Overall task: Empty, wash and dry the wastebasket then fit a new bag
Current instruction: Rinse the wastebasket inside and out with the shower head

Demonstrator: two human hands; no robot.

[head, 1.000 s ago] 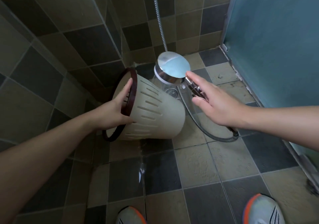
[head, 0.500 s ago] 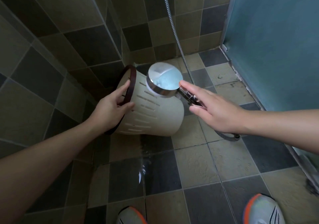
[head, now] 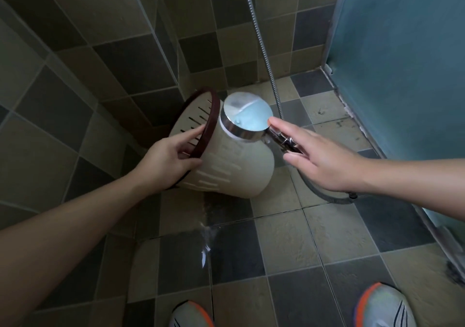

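Observation:
A cream slotted wastebasket (head: 241,173) with a dark brown rim (head: 210,122) is tilted on its side low over the tiled floor, mouth toward the left wall. My left hand (head: 168,160) grips the rim, fingers inside and thumb on the outer wall. A chrome shower head (head: 247,115) hovers face-down over the basket's side just behind the rim. My right hand (head: 319,160) holds its handle, index finger stretched along it toward the head. The basket's bottom is turned away and hidden.
The metal hose (head: 261,37) hangs down the back wall and loops across the floor behind my right wrist. A frosted glass door (head: 402,62) closes the right side. Water runs along the floor tiles (head: 208,228) toward my two shoes (head: 191,314) at the bottom edge.
The shower head moved left, from beside the basket's base to over its side near the rim. The basket turned a little, showing more of its inside.

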